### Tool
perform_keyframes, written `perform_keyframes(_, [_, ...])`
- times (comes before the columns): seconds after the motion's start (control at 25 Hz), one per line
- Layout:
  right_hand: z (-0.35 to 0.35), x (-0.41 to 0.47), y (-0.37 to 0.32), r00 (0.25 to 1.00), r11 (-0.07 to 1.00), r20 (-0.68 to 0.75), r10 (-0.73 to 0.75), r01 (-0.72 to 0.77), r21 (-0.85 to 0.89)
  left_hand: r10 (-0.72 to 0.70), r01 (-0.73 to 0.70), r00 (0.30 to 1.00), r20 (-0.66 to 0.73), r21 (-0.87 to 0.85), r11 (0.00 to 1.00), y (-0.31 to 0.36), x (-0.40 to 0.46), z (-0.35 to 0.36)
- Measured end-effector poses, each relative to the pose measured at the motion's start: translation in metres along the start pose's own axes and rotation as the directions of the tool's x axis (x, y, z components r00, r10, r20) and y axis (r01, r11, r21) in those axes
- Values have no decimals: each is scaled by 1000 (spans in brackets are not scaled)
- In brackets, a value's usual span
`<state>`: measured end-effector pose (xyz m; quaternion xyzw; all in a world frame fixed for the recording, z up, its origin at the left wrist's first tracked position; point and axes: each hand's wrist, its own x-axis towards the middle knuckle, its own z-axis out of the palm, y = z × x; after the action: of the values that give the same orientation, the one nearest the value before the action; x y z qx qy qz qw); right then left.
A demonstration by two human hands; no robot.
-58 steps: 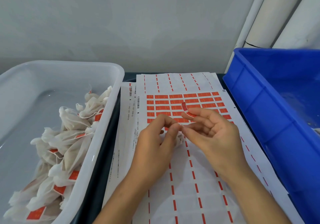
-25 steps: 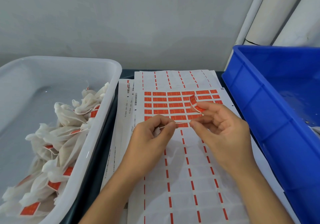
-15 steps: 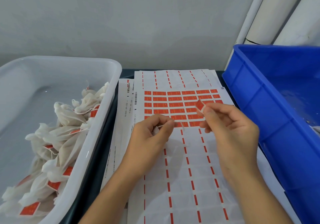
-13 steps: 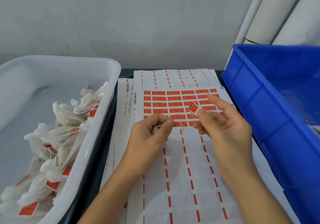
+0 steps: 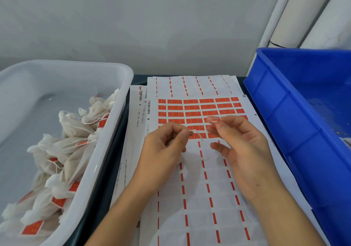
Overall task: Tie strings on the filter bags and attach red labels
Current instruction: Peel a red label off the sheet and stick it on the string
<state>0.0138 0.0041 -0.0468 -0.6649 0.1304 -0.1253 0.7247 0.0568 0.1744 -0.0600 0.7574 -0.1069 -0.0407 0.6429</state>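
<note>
Nearest, two forearms reach in over a label sheet [image 5: 199,198] whose near rows are peeled bare, only red dashes left. The left hand [image 5: 163,147] has its fingers curled, thumb and forefinger pinching a white string [image 5: 196,133] that loops out to the right; a bit of white filter bag [image 5: 171,143] shows inside that grip, mostly hidden. The right hand [image 5: 241,143] pinches a red label [image 5: 213,120] at its fingertips, blurred, lifted just above the sheet and close to the string's free end, not touching it as far as can be told.

To the left, a white tub [image 5: 106,150] holds a heap of finished bags [image 5: 62,150], each tied and carrying a red tag, piled against its right wall. To the right, a blue crate [image 5: 284,112]; its contents are barely visible.

Further out, unpeeled red labels [image 5: 191,111] fill the sheet's middle rows, with more sheets [image 5: 136,103] stacked beneath on the dark surface [image 5: 139,79]. Beyond stand a grey wall and white pipes [image 5: 296,14].
</note>
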Motion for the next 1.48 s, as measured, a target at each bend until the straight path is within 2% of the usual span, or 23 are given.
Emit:
perform_keyframes(0.12, [0, -2, 0, 1000, 1000, -1, 12, -12, -13, 4, -4, 1000, 4, -7, 1000, 0, 0, 0])
perform_keyframes(0.2, [0, -2, -1, 1000, 999, -7, 3, -3, 38, 10, -10, 1000, 7, -7, 1000, 0, -1, 0])
perform_keyframes(0.44, [11, -8, 1, 994, 990, 97, 52, -65, 126, 55, -55, 998, 29, -5, 998, 2, -1, -1])
perform_keyframes(0.84, [12, -8, 3, 989, 997, 136, 57, -63, 39, 61, -65, 993, 102, 39, 997, 4, -5, 0])
perform_keyframes(1.48, [10, -5, 6, 993, 997, 118, 12, -3, -78, 56, -63, 991, 122, 51, 997, 3, -4, -3])
